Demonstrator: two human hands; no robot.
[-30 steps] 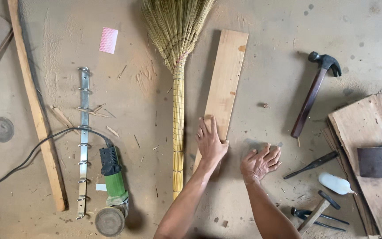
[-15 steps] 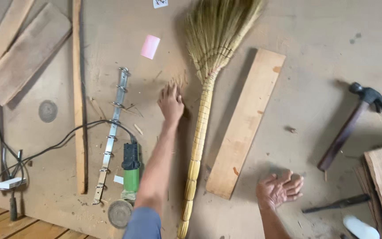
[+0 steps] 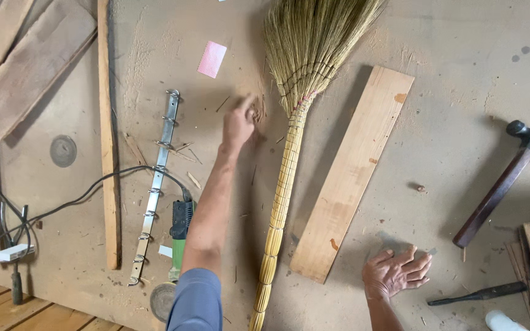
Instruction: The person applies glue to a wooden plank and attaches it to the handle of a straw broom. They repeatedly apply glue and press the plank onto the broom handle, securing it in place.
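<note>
1. I see soft, even daylight, no glare.
2. Shadows fall faintly left of the plank (image 3: 352, 175) and hammer (image 3: 503, 184).
3. My left hand (image 3: 240, 122) is motion-blurred; the rest looks fairly sharp.

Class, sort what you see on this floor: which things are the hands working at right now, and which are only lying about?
In hand:
left hand reaching to the floor beside the broom
right hand flat on the floor by the plank

Lying about:
hammer
hook rail
angle grinder
pink card
chisel
</note>
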